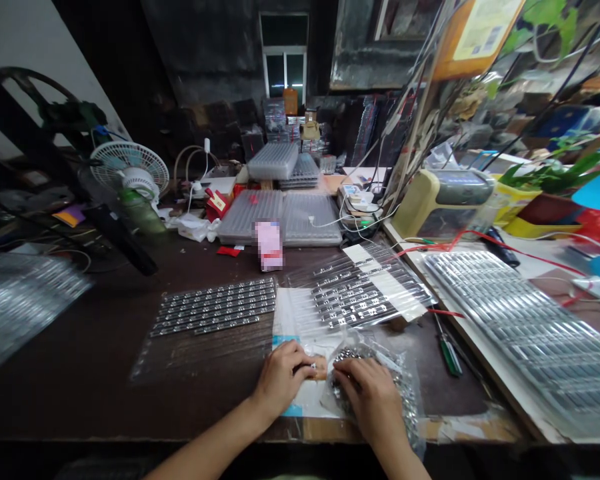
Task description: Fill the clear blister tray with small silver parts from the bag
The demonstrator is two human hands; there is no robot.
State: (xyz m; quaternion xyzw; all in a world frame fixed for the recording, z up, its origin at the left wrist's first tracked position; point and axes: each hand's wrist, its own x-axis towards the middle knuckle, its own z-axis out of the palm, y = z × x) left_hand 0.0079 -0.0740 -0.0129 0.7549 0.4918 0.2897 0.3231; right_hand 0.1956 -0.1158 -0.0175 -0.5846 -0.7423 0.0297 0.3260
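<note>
My left hand (283,373) is closed in a pinch at a small orange-brown block (321,368) on a white sheet (307,400). A tiny shiny bit shows by its fingertips, too small to name. My right hand (373,393) is over a clear plastic bag (413,400) of small shiny metal parts, its thumb and fingers drawn together; what they hold, if anything, is hidden. Beyond the left hand lies a clear ribbed tray (180,353) with rows of metal strips (217,300). Another clear tray (340,267) with metal pieces lies beyond the right hand, crossed by a cream strip (387,283).
A green-handled screwdriver (450,357) lies right of the bag. Ribbed plastic trays (520,327) are stacked on the right-hand surface, with more trays (310,217) at the back. A white fan (130,170) stands back left. Red cord (525,250) and white cables run across the right side.
</note>
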